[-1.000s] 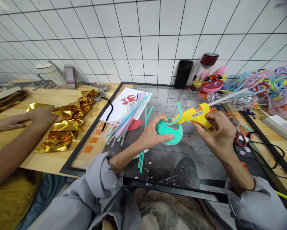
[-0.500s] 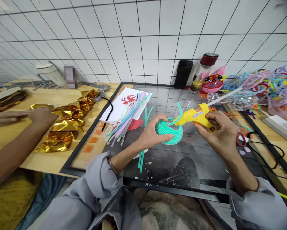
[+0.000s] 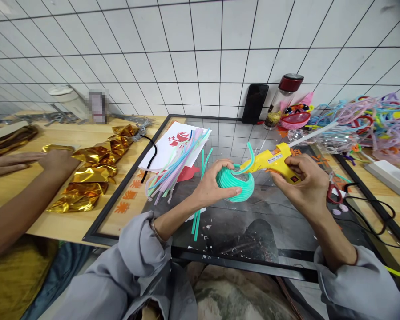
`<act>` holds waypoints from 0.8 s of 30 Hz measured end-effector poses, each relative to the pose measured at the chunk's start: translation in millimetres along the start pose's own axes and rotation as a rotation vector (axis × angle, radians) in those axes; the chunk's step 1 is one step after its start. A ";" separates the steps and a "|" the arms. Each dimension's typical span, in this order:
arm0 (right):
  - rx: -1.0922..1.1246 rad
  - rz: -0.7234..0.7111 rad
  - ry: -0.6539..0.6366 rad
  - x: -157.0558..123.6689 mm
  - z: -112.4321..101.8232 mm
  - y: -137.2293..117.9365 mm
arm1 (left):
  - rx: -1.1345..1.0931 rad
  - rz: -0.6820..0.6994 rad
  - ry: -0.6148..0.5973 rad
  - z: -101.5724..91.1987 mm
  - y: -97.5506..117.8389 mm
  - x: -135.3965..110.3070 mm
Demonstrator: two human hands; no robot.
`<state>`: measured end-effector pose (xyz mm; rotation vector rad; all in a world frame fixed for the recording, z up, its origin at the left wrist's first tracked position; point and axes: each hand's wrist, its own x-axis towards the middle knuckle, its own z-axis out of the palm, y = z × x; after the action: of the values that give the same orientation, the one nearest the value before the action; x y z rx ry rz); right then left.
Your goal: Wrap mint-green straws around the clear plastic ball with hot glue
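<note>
My left hand (image 3: 210, 186) grips a round form wrapped in teal pipe cleaner (image 3: 236, 183), held above the dark glass sheet (image 3: 253, 231). A loose teal end curls up from its top. My right hand (image 3: 303, 182) is closed round a yellow hot glue gun (image 3: 273, 162), whose nozzle touches the top of the teal form. A white glue stick (image 3: 315, 133) juts from the gun's back.
A bundle of pastel pipe cleaners (image 3: 176, 164) lies on white paper to the left. Gold foil pieces (image 3: 93, 171) cover the wooden table, where another person's hands (image 3: 58, 161) rest. A phone (image 3: 255, 103), a jar (image 3: 284, 95), tangled pipe cleaners (image 3: 369, 120) and black cables (image 3: 369, 213) sit right.
The glue gun and my right hand have shifted slightly down and left at the teal form. The other person's far hand has moved a little on the table.
</note>
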<state>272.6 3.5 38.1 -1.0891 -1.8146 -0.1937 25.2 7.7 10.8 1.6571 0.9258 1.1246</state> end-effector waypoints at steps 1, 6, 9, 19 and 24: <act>0.007 0.008 -0.004 -0.4 0.4 0.9 | 0.000 -0.001 0.000 0.0 -0.1 0.0; 0.036 0.148 -0.013 -4.6 5.7 6.0 | -0.008 -0.006 -0.001 -0.2 -1.5 0.1; 0.097 0.373 -0.035 -6.1 9.7 11.6 | -0.010 -0.017 -0.001 -0.4 -2.4 0.1; -0.312 0.767 -0.290 -7.2 17.7 49.6 | -0.030 0.023 -0.027 -2.4 -10.1 -0.3; -0.492 0.642 -0.451 -18.6 30.6 61.5 | -0.005 0.074 -0.052 -3.6 -9.4 -0.5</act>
<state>300.7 45.6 -12.0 -2.1470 -1.7289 -0.0007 20.7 11.2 2.4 1.7204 0.8346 1.1270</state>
